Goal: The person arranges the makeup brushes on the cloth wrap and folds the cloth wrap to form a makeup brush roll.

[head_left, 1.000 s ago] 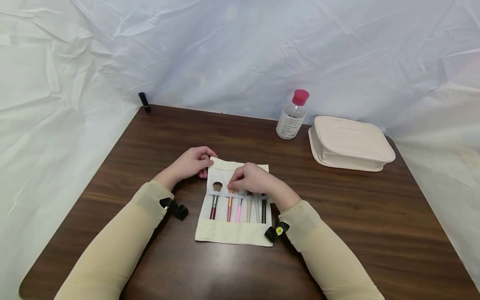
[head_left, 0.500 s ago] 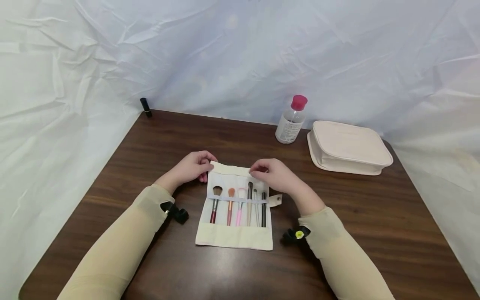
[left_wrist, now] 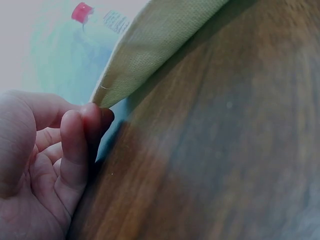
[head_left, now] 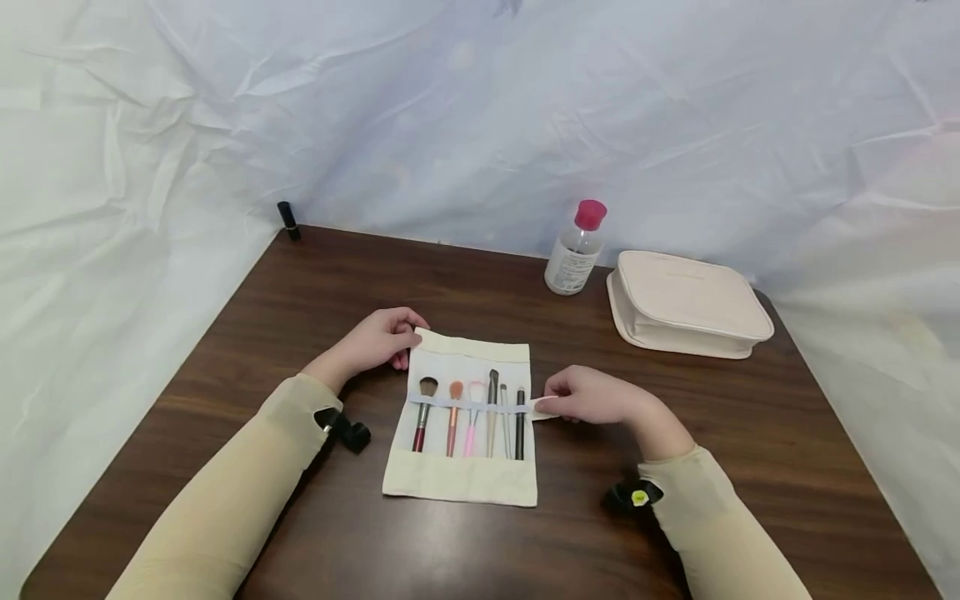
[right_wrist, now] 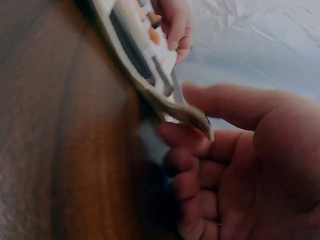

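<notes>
A cream cloth makeup brush roll [head_left: 461, 481] lies unrolled on the table. Several brushes stand in its pocket under a pale elastic band [head_left: 465, 403], among them a dark fluffy brush [head_left: 428, 386], an orange-tipped brush [head_left: 455, 390] and a black-handled one [head_left: 520, 429]. My left hand [head_left: 377, 340] pinches the roll's upper left corner; in the left wrist view, that cloth edge [left_wrist: 150, 55] rises off the table. At the roll's right side, my right hand [head_left: 600, 395] pinches the short closure strap [head_left: 542, 413] between thumb and fingers. The right wrist view shows the strap [right_wrist: 187, 114] between them.
Toward the back stands a clear bottle [head_left: 572, 262] with a red cap. To its right rests a pale pink zip pouch [head_left: 686, 300]. A small black tube [head_left: 288, 221] is at the far left corner, and white sheeting [head_left: 420, 117] hangs behind the table [head_left: 337, 533].
My right hand has moved from over the brushes to the roll's top edge, then down and right to the strap, which it now pinches. The left hand keeps its corner.
</notes>
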